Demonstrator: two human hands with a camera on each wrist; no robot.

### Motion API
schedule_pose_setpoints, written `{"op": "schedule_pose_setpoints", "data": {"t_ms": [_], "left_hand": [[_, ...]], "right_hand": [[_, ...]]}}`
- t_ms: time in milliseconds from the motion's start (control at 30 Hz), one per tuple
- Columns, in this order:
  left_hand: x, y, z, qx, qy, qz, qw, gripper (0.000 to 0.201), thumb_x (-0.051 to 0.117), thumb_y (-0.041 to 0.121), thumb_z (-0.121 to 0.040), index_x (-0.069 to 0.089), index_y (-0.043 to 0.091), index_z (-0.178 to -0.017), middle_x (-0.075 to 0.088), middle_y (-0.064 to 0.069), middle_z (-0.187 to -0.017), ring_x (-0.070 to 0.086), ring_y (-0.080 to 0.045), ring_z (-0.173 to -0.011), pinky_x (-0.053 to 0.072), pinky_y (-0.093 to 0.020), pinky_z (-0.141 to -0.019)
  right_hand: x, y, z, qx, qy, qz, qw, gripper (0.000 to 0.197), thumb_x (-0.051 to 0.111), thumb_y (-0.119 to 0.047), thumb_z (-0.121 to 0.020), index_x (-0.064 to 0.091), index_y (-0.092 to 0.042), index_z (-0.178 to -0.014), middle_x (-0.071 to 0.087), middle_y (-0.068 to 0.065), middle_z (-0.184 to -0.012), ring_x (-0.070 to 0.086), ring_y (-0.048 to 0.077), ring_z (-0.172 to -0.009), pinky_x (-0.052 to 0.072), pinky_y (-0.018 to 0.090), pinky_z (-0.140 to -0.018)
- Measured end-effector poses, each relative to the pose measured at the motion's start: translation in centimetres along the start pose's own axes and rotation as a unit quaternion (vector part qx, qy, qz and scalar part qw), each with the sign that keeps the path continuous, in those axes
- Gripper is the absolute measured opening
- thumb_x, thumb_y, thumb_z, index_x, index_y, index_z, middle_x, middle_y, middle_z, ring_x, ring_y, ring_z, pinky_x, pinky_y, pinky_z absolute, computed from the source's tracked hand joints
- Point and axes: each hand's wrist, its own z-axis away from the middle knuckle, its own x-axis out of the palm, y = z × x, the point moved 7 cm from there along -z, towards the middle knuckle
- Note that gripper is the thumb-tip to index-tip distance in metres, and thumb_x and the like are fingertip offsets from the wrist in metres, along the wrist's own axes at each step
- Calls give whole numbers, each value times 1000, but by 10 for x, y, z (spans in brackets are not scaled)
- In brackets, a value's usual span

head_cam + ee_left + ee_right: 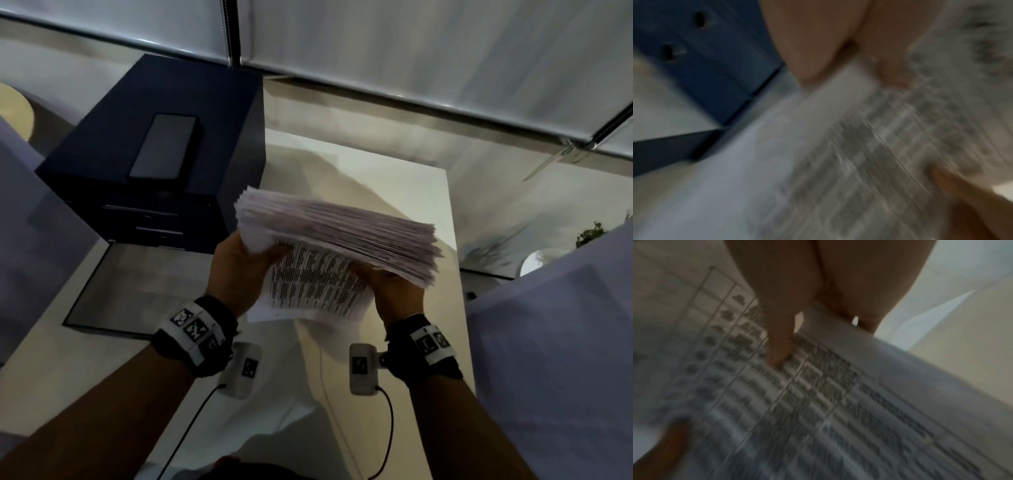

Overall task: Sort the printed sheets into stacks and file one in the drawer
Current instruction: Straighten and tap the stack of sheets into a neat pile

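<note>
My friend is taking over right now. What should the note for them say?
Left hand: holds the left end of the paper stack.
Right hand: holds the right end, thumb on the printed sheet facing you.
The stack is lifted above the white table.
The dark blue drawer cabinet stands to the left, a phone on top; its drawers look closed.
Done: papers gathered up.
Left: sort into stacks, file one in a drawer.

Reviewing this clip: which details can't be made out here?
- Printed text on the paper stack: motion-blurred in both wrist views, too small in the head view.
- Left hand and right hand fingers: hidden under the sheets.
- Drawer unit drawer contents: fronts closed, head view.
</note>
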Motion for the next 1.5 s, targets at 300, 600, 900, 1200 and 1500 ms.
{"op": "schedule_pose_setpoints", "data": {"t_ms": [300, 600, 900, 1200, 1500], "left_hand": [[11, -18, 22, -8, 59, -42, 997, 21, 61, 16, -94, 57, 17, -115, 59, 21, -100, 56, 25, -89, 44, 1, -72], [1, -20, -2, -99, 19, -69, 993, 32, 70, 22, -87, 62, 12, -117, 66, -13, -119, 62, -21, -114, 47, -22, -99], [17, -12, -3, -2, -158, -26, 987, 49, 83, 10, -71, 69, 49, -99, 68, 36, -98, 63, 14, -97, 48, -5, -80], [21, -17, -6, -17, -156, 11, 988, 56, 82, -3, -67, 73, 44, -97, 73, 22, -102, 68, 2, -98, 54, -14, -81], [22, -10, -4, -2, -151, 23, 988, 75, 81, -11, -65, 69, 57, -95, 70, 32, -99, 64, 12, -98, 48, -5, -79]], "right_hand": [[8, -13, 42, 12, 87, 27, 996, 15, 80, -13, -77, 66, -16, -81, 62, -13, -69, 57, 7, -64, 42, 2, -50], [-1, -5, 44, -21, 58, -11, 998, 81, 87, -45, -60, 51, -13, -125, 65, -5, -111, 63, 1, -97, 56, 29, -86], [1, 37, 43, 71, 22, -46, 996, 79, 93, -28, -52, 55, -17, -121, 67, 5, -114, 65, 23, -106, 57, 47, -86], [18, 81, 35, 130, -29, -5, 991, 69, 90, -41, -52, 60, -23, -112, 70, -3, -107, 67, 18, -100, 58, 45, -83], [25, 122, 45, 175, -18, -24, 984, 80, 93, -37, -48, 56, -31, -119, 67, -8, -114, 62, 19, -107, 56, 47, -87]]}}
